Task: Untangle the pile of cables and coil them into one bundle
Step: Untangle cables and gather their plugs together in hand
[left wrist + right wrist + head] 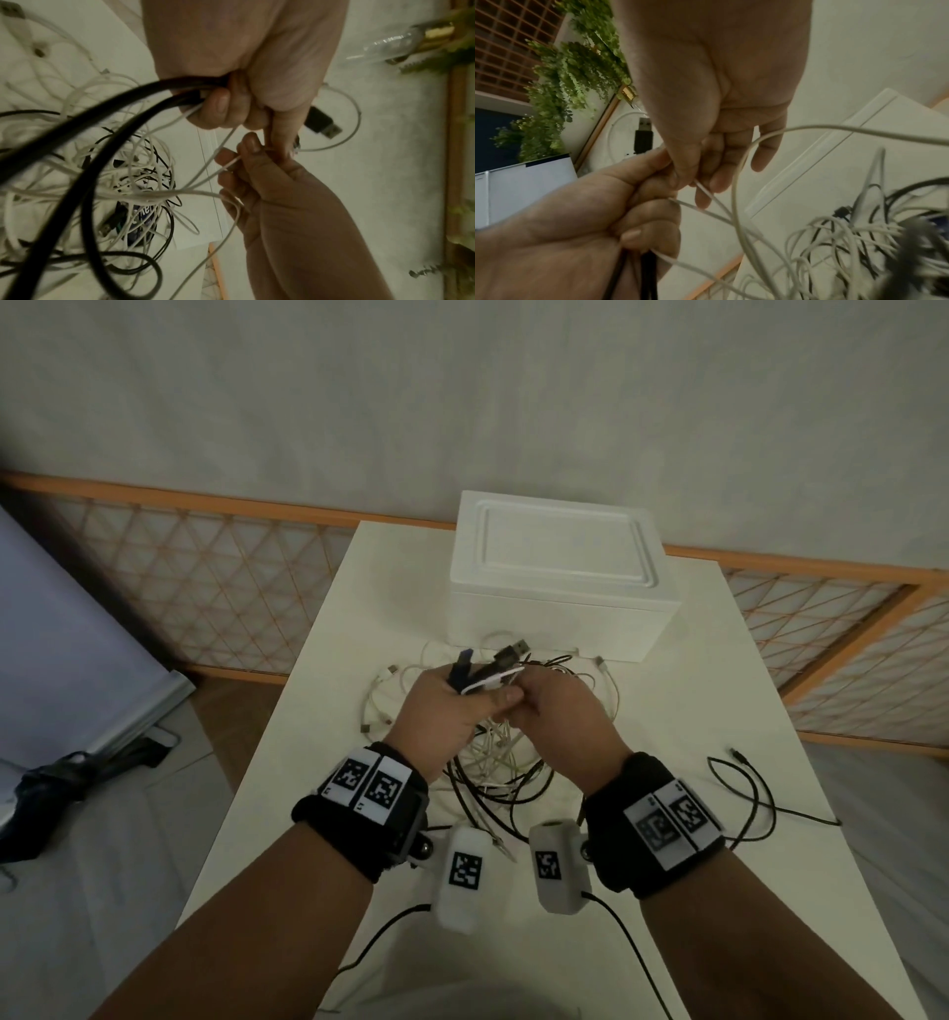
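Wearing black wrist bands (362, 806) with square black-and-white tags, closest to the camera, with two small white boxes (459, 875) hanging under the wrists. Holding both hands up together over the white bench (667, 891). Gripping a bunch of cable ends in the left hand (441, 716), fingers curled tight around black and white cords, so that grip is clenched on the cables. Sticking up out of the fist, a few plugs (513, 652), one of them a dark flat USB plug (322, 122). Pinching one thin white cable (707, 192) in the right hand (562, 711), thumb and fingertips squeezing it right beside the left thumb, so that grip is grasping the white cable. Hanging down from both hands to the pile of cables (493, 762), a messy knot of black and white loops lying on the bench just under the hands. Lying apart on the right side of the bench, one loose black cable (744, 793). Sitting at the far end of the bench, touching the edge of the pile, a white foam box (560, 572) with its lid on.
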Motion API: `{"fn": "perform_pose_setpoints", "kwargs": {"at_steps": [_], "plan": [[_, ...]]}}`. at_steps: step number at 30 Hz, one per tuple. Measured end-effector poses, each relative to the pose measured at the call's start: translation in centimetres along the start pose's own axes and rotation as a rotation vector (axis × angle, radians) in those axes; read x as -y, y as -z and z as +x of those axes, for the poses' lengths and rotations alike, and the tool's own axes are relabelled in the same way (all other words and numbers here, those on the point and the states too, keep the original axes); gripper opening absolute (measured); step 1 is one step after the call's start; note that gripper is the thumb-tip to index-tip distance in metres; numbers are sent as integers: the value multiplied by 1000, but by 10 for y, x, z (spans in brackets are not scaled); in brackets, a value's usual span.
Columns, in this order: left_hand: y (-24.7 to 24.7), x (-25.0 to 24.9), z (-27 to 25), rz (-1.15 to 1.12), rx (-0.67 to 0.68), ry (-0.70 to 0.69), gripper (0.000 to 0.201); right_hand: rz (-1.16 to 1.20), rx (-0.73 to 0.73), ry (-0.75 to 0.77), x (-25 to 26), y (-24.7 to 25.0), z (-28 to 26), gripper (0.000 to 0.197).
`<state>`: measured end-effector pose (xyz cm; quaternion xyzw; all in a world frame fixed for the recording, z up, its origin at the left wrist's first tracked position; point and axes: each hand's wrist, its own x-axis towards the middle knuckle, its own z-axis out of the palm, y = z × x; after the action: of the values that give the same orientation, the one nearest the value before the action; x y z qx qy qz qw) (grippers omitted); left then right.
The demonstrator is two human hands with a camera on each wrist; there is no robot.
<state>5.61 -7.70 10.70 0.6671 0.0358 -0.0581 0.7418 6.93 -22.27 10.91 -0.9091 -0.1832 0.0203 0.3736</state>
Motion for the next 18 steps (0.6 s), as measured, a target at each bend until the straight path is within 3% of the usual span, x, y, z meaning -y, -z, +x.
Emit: {"fn": "perform_pose_setpoints", "kwargs": {"at_steps": [6,9,11,14,18], "plan": [[11,-3,7,-147,-108,29,15,-43,38,-56,-23,-10,-10,20],[16,-8,9,-163,-135,49,15,62,-18,-55,-24,-10,-13,23],[13,-7,8,-214,-135,121,34,70,-46,-37,-16,-9,-10,27],[4,-10,4,-396,-123,228,50,-41,-2,15,-9,-10,-3,26],[9,-20,12,-488,-169,245,39,-235,50,41,-27,-13,-2,23]]}}
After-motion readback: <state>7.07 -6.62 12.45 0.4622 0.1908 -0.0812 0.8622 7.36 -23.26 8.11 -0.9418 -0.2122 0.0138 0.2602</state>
